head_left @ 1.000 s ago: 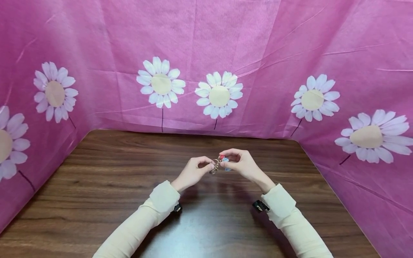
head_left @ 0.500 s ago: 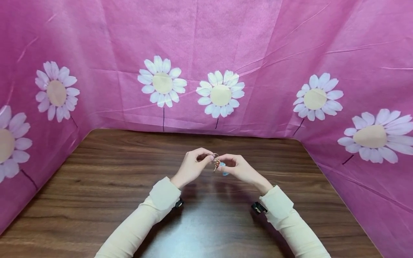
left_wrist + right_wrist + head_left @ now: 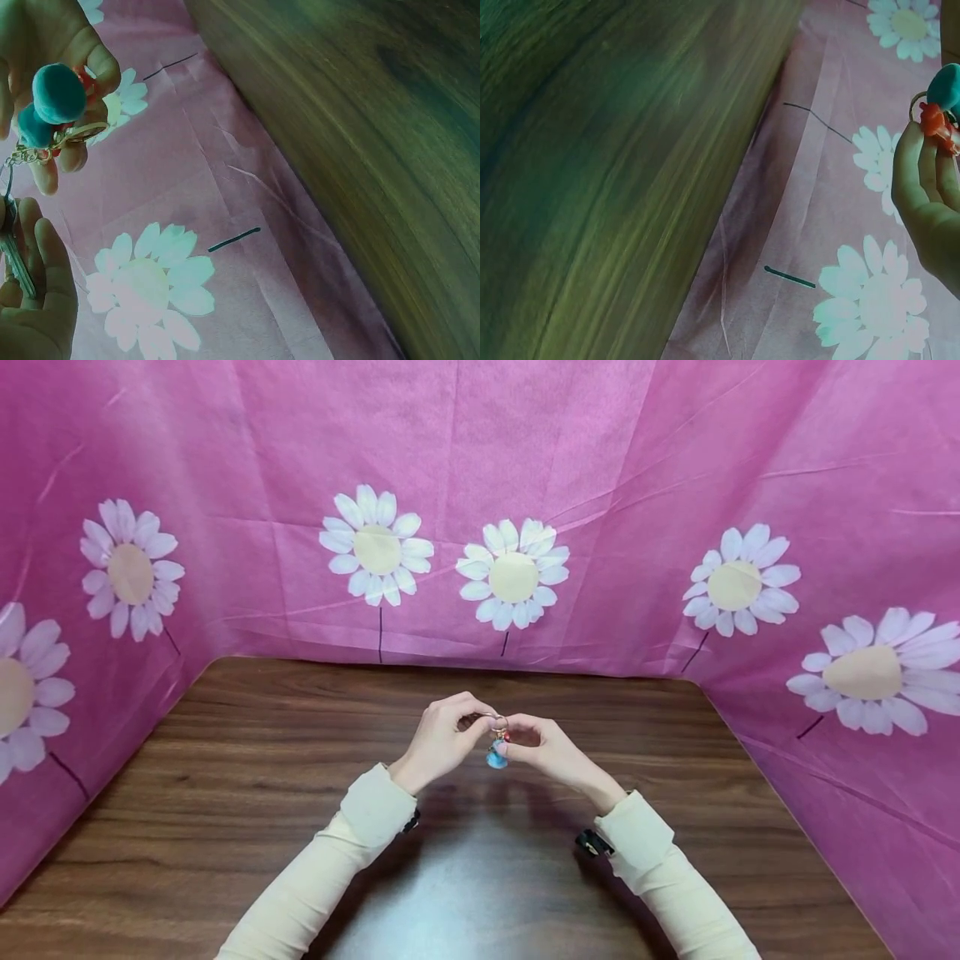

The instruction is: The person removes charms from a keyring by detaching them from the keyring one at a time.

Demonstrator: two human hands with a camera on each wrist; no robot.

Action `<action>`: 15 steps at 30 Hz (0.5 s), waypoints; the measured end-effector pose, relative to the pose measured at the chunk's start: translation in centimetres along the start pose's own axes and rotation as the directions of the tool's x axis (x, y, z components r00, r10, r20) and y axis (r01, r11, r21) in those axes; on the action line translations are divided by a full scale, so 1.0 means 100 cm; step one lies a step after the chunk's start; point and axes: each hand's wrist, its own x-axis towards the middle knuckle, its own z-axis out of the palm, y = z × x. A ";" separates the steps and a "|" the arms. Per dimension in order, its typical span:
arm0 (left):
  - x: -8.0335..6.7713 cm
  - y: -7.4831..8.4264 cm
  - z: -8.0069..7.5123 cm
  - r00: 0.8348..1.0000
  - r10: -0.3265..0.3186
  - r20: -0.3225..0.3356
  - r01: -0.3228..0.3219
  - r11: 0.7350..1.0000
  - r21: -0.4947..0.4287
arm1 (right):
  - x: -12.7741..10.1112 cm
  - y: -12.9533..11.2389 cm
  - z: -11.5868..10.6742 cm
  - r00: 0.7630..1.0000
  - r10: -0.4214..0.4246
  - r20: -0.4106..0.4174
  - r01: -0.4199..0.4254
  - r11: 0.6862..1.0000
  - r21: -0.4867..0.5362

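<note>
Both hands hold a keychain above the table. Its blue rounded charm (image 3: 497, 758) hangs lowest in the head view, with a small red charm (image 3: 936, 126) beside it and a gold chain (image 3: 34, 154) linking the parts. My left hand (image 3: 441, 737) pinches the ring end at the left, and a metal key (image 3: 18, 264) lies along its fingers in the left wrist view. From the right, my right hand (image 3: 557, 756) pinches the charms between thumb and fingers. A gold clasp (image 3: 82, 132) shows next to the blue charm. The fingers partly hide the ring.
The dark wooden table (image 3: 300, 860) spreads under both forearms. A pink cloth (image 3: 600, 443) printed with white daisies stands along the back and both sides. A black wrist camera (image 3: 592, 842) is strapped below the right cuff.
The left hand has risen slightly, and the right hand has shifted left. The blue charm has swung from beside the right fingers to hanging down between the hands.
</note>
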 end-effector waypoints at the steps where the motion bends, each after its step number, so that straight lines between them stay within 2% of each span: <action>1: 0.000 0.000 0.000 1.000 0.004 0.002 -0.004 1.000 0.002 | 0.000 -0.001 0.000 1.000 0.001 -0.008 -0.001 1.000 -0.006; 5: 0.000 0.000 0.000 1.000 0.008 0.013 -0.009 1.000 0.009 | 0.000 -0.001 -0.001 1.000 -0.015 -0.024 0.015 1.000 -0.026; 11: -0.001 -0.002 0.000 1.000 0.021 0.020 -0.021 1.000 -0.004 | 0.001 0.002 0.000 0.993 -0.105 -0.056 0.102 0.993 -0.058; 15: -0.002 -0.004 -0.001 1.000 0.017 0.014 -0.017 1.000 -0.021 | -0.001 -0.009 0.002 0.986 -0.130 -0.107 0.126 0.991 -0.039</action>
